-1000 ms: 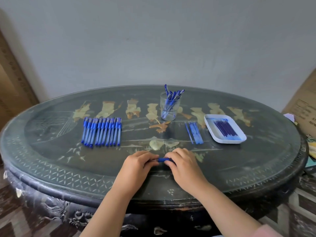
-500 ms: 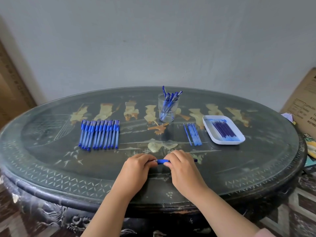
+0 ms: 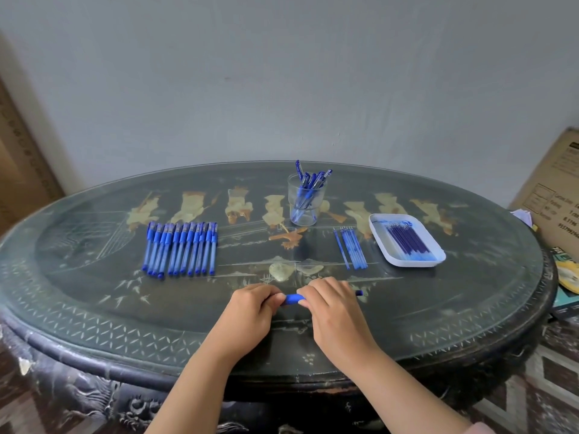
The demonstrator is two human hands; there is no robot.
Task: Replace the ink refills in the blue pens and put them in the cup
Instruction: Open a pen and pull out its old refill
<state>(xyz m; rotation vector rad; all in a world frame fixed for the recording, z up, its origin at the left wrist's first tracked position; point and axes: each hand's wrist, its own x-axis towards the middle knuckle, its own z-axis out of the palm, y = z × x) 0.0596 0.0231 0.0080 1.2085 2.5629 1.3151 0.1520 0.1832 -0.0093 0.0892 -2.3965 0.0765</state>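
Observation:
A blue pen lies crosswise just above the near part of the table, held at both ends. My left hand pinches its left end; my right hand grips its barrel, and the pen's far tip pokes out past my right fingers. A row of several blue pens lies at the left. A clear cup with several pens stands at the back centre. Loose refills lie beside a white tray holding several dark refills.
The oval dark table has a glass top and a carved rim. A cardboard box and papers sit off the right edge. Another box leans at the far left by the wall.
Both hands stay on the pen in the same spot. The pen's right tip now shows beyond my right hand. The camera view shifted slightly.

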